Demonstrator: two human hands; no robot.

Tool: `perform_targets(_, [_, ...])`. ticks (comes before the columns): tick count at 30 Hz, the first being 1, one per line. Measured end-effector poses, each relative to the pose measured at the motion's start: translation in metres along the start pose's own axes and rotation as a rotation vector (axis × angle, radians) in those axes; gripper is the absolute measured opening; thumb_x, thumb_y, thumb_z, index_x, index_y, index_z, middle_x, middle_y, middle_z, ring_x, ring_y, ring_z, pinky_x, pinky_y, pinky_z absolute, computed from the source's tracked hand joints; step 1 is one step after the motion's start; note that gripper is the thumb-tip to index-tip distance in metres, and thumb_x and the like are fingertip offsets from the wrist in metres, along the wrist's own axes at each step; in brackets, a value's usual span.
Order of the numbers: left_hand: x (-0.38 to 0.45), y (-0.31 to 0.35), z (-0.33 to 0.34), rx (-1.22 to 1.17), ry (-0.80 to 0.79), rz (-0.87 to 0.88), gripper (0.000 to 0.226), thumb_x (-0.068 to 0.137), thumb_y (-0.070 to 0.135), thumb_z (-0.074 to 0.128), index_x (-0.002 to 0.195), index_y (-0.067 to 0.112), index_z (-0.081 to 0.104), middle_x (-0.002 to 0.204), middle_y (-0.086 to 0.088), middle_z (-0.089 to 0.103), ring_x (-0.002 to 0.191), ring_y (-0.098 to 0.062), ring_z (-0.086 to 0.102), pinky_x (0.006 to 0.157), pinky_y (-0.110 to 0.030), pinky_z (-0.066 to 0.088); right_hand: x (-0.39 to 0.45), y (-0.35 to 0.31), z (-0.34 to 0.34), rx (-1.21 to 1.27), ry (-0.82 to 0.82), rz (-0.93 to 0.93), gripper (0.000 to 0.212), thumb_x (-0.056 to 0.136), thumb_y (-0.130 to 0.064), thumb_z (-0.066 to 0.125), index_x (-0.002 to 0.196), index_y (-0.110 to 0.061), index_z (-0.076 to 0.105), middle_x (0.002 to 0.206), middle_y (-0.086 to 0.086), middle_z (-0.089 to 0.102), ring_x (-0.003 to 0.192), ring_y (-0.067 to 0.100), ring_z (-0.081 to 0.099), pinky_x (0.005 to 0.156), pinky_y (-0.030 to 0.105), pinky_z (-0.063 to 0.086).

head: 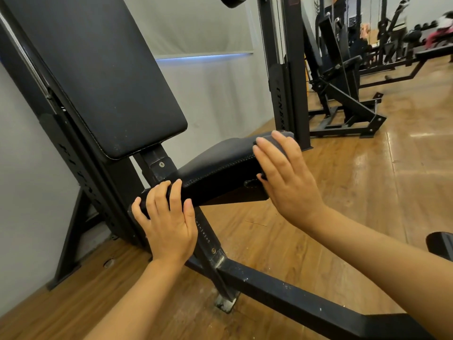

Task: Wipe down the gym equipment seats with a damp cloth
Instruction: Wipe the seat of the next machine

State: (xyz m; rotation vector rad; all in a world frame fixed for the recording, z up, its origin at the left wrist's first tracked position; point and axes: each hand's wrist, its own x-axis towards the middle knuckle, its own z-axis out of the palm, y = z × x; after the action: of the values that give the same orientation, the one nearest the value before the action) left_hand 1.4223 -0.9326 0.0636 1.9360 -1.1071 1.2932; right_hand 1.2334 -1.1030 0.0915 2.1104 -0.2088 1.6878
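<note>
- The glossy wood-plank floor [343, 192] ran beneath a black steel machine frame [269, 288].
- The black padded vinyl seat [220, 163] sat below the tilted black backrest pad [98, 69].
- Your right hand [286, 175] pressed a grey folded cloth [277, 143] flat-fingered against the seat's far end.
- Your left hand [166, 222] gripped its near edge.

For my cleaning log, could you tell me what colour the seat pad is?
Black, with matching stitching; the seat pad shows best in the head view.
</note>
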Motion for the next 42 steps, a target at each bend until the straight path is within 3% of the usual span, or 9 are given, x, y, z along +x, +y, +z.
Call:
perform_targets(3, [0.000,0.000,0.000,-0.012,0.005,-0.006,0.043,0.100,0.030,0.037,0.138,0.012,0.045,0.134,-0.015,0.051,0.127,-0.034,0.046,0.113,-0.059,0.021,0.002,-0.007,0.003,-0.152,-0.055,-0.119,0.050,0.099,-0.009,0.053,0.145,0.001,0.039,0.150,0.018,0.042,0.140,0.041,0.031,0.123,0.050,0.018])
perform_targets(8, [0.000,-0.001,0.000,-0.033,0.004,0.005,0.044,0.101,0.031,0.036,0.139,0.011,0.046,0.134,-0.015,0.051,0.127,-0.034,0.045,0.114,-0.057,0.020,0.016,-0.040,0.014,-0.336,-0.199,-0.245,0.043,0.107,-0.014,0.024,0.145,0.000,0.038,0.146,0.018,0.050,0.137,0.039,0.034,0.123,0.048,0.007])
perform_targets(11, [-0.001,-0.004,-0.002,-0.036,-0.002,0.023,0.044,0.102,0.032,0.036,0.140,0.011,0.046,0.135,-0.015,0.051,0.128,-0.034,0.046,0.114,-0.058,0.020,0.023,-0.056,0.023,-0.392,-0.252,-0.189,0.046,0.104,-0.026,0.041,0.143,-0.001,0.042,0.142,0.017,0.053,0.134,0.038,0.041,0.121,0.047,0.015])
perform_targets(15, [0.000,-0.002,-0.007,-0.057,-0.028,0.021,0.044,0.101,0.032,0.039,0.139,0.011,0.048,0.136,-0.015,0.053,0.128,-0.034,0.048,0.113,-0.059,0.022,0.033,-0.059,0.013,-0.363,-0.253,-0.171,0.049,0.107,-0.037,0.037,0.135,-0.002,0.057,0.134,0.018,0.060,0.126,0.039,0.053,0.114,0.050,0.031])
perform_targets(19, [0.003,0.001,-0.021,-0.065,-0.093,0.011,0.042,0.100,0.032,0.043,0.136,0.011,0.052,0.134,-0.015,0.056,0.126,-0.034,0.051,0.110,-0.059,0.027,0.050,-0.052,0.005,-0.233,-0.250,-0.199,0.041,0.106,-0.032,0.042,0.119,-0.002,0.068,0.122,0.018,0.067,0.112,0.039,0.062,0.103,0.049,0.047])
perform_targets(24, [0.018,-0.006,-0.046,-0.057,-0.305,0.064,0.043,0.102,0.034,0.040,0.135,0.012,0.055,0.133,-0.013,0.058,0.122,-0.032,0.055,0.100,-0.058,0.039,0.069,-0.049,0.002,-0.164,-0.436,-0.176,0.039,0.108,-0.030,0.037,0.109,-0.006,0.068,0.112,0.014,0.068,0.102,0.034,0.064,0.095,0.046,0.050])
perform_targets(31, [0.089,-0.009,-0.104,-0.074,-0.639,0.177,0.045,0.099,0.034,0.037,0.125,0.009,0.064,0.120,-0.013,0.066,0.107,-0.029,0.065,0.088,-0.050,0.052,0.128,-0.026,-0.012,0.054,-0.754,-0.151,0.049,0.104,-0.031,0.030,0.083,-0.011,0.070,0.075,0.004,0.063,0.066,0.024,0.059,0.062,0.037,0.051])
perform_targets(38, [0.194,0.020,-0.191,-0.047,-0.882,0.137,0.048,0.099,0.037,0.034,0.123,0.012,0.067,0.115,-0.007,0.070,0.103,-0.024,0.067,0.088,-0.043,0.054,0.202,0.012,-0.089,0.223,-0.921,-0.152,0.051,0.101,-0.034,0.028,0.076,-0.016,0.070,0.069,0.000,0.061,0.060,0.020,0.057,0.054,0.031,0.048])
perform_targets(42, [0.244,0.042,-0.232,-0.052,-0.964,0.094,0.032,0.098,0.029,0.057,0.122,0.011,0.068,0.114,-0.008,0.070,0.102,-0.024,0.067,0.088,-0.043,0.054,0.252,0.029,-0.143,0.301,-0.906,-0.107,0.044,0.095,-0.032,0.037,0.067,-0.015,0.067,0.063,0.001,0.060,0.054,0.022,0.057,0.049,0.028,0.044])
